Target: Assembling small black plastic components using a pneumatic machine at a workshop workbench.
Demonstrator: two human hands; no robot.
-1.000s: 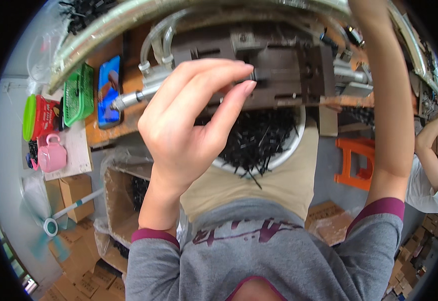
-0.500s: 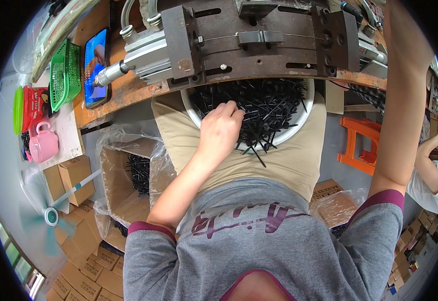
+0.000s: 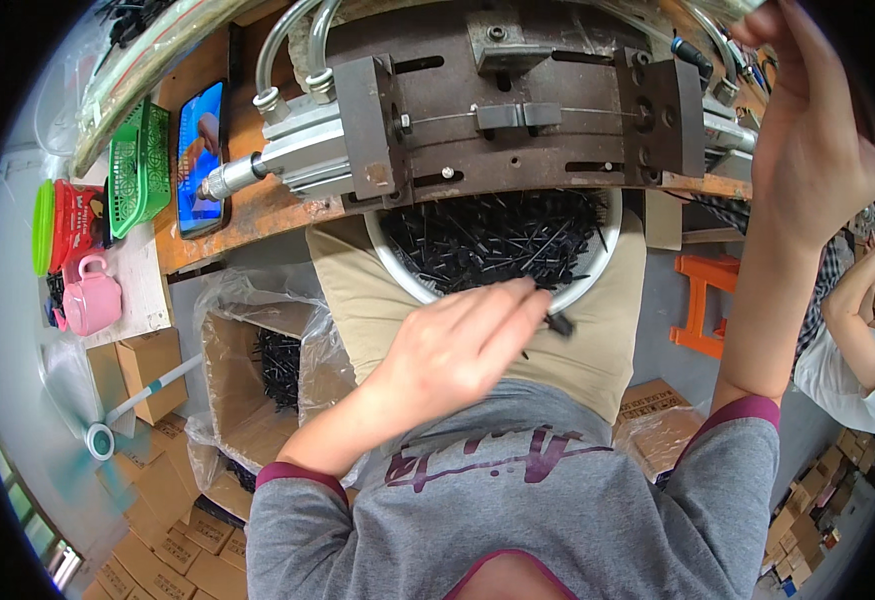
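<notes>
My left hand (image 3: 467, 342) is over the near rim of a white basin (image 3: 393, 262), its fingers together on a thin black part (image 3: 559, 325) whose dark end sticks out past the fingertips. The basin rests on my lap under the bench edge, heaped with loose black stick-like parts (image 3: 497, 235). At the upper right my right hand (image 3: 819, 140) is raised beside the bench, fingers apart and nothing visible in them. Its fingertips reach the picture's edge. In front of me stands a dark metal fixture (image 3: 517, 160) with a small clamp block (image 3: 517, 116) in its middle.
Air cylinders (image 3: 297, 150) with clear hoses flank the fixture. A phone (image 3: 200, 160), a green basket (image 3: 140, 170) and a pink cup (image 3: 91, 300) are on the left. Below sit a carton (image 3: 232, 380) of black parts and a fan (image 3: 100, 441). An orange stool (image 3: 695, 300) stands right, near another person (image 3: 852, 370).
My left hand has come out of the heap toward me and right, with a black part in its fingers. My right hand has come down into view from the upper edge.
</notes>
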